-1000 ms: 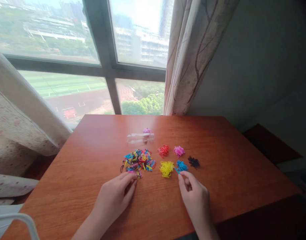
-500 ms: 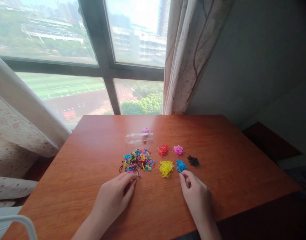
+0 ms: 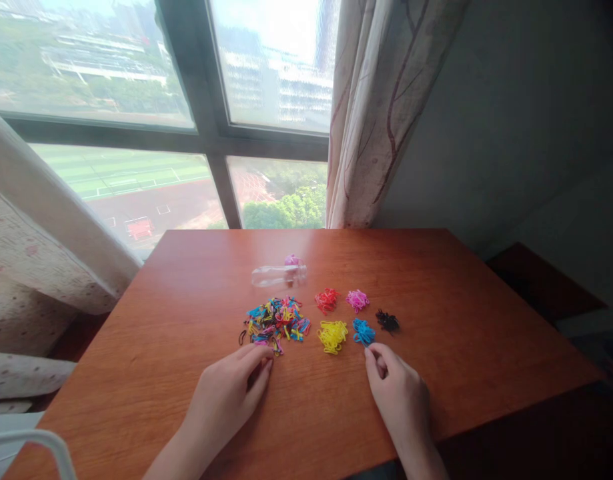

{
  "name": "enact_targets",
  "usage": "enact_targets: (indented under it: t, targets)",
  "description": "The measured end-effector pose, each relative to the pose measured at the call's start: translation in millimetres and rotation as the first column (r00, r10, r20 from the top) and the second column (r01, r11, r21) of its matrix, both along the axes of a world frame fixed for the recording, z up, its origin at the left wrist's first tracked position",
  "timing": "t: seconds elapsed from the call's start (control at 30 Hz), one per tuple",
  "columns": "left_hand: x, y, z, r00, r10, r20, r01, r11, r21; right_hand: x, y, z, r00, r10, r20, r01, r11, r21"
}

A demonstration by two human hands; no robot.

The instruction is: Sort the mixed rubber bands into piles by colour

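Observation:
A mixed pile of small coloured rubber bands (image 3: 279, 320) lies on the wooden table. At its near edge is my left hand (image 3: 231, 387), thumb and forefinger together; whatever they may pinch is hidden. My right hand (image 3: 399, 387) is closed in a pinch just below the blue rubber bands (image 3: 363, 331), and I cannot make out what its fingertips hold. Left of the blue heap sit yellow rubber bands (image 3: 332, 337). Red rubber bands (image 3: 327, 301) and pink rubber bands (image 3: 357, 301) lie farther back, with black rubber bands (image 3: 387, 321) to the right.
Behind the mixed pile lies a clear plastic container (image 3: 273, 276) on its side, with a pink-purple object (image 3: 292, 261) by its right end. The table (image 3: 461, 300) meets the window at the back. A white curved bar (image 3: 41, 437) stands at lower left.
My right hand has shifted slightly right and toward me, drawing away from the blue rubber bands, still pinched. The left hand stays at the mixed pile's edge.

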State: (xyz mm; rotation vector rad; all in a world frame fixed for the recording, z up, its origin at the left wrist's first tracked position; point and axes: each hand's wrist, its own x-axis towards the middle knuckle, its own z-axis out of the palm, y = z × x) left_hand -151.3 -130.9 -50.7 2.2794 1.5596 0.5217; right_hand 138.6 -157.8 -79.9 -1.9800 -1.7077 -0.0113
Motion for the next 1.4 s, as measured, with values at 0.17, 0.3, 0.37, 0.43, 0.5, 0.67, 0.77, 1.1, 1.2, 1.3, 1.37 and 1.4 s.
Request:
enact_targets:
  t: [0.17,0.3,0.37,0.43,0.5,0.67,0.77,1.1,1.2,1.3,1.37,1.4]
  targets:
    - [0,-1,0.9,1.0,0.004,0.0,-0.004,1.0,0.014,2,-1,3.7,1.0,0.011,0.023,-0.01,1.0,-0.018]
    - [1,0,1.8,1.0,0.003,0.003,-0.003,1.0,0.018,5,-3,4.5,1.0,0.011,0.029,-0.01,0.999,-0.039]
    - [2,0,2.1,1.0,0.005,0.002,-0.005,1.0,0.019,7,-4,3.8,0.999,-0.007,0.036,0.009,0.999,-0.052]
    - [2,0,2.5,1.0,0.007,-0.002,-0.007,1.0,0.02,9,-3,2.8,0.999,-0.02,0.04,0.022,0.998,-0.061]
    - [2,1,2.8,1.0,0.008,-0.005,-0.008,1.0,0.017,10,-2,2.1,0.999,-0.028,0.041,0.031,0.997,-0.065]
    - [2,2,2.5,1.0,0.005,-0.011,-0.004,1.0,0.008,10,1,2.8,0.998,-0.039,0.044,0.042,0.997,-0.066]
    - [2,2,2.1,1.0,0.003,-0.018,-0.003,1.0,0.0,10,1,3.8,0.998,-0.036,0.043,0.038,0.997,-0.065]
    - [1,-1,1.7,1.0,-0.001,-0.019,0.001,1.0,-0.002,8,1,2.7,0.999,-0.024,0.025,0.025,0.999,-0.039]
    - [1,-1,2.1,1.0,-0.002,-0.02,0.002,1.0,0.007,7,2,3.1,1.0,-0.02,0.024,0.02,0.999,-0.034]
    - [1,0,3.2,1.0,-0.002,-0.018,0.002,1.0,0.015,6,1,3.6,1.0,-0.007,0.021,0.007,0.999,-0.036]
    - [1,0,3.6,1.0,-0.002,-0.01,0.002,1.0,0.015,6,2,4.1,1.0,-0.006,0.02,0.007,0.999,-0.043]
    - [1,0,3.6,1.0,-0.002,-0.005,0.002,1.0,0.013,6,2,4.4,1.0,-0.008,0.021,0.009,0.999,-0.045]
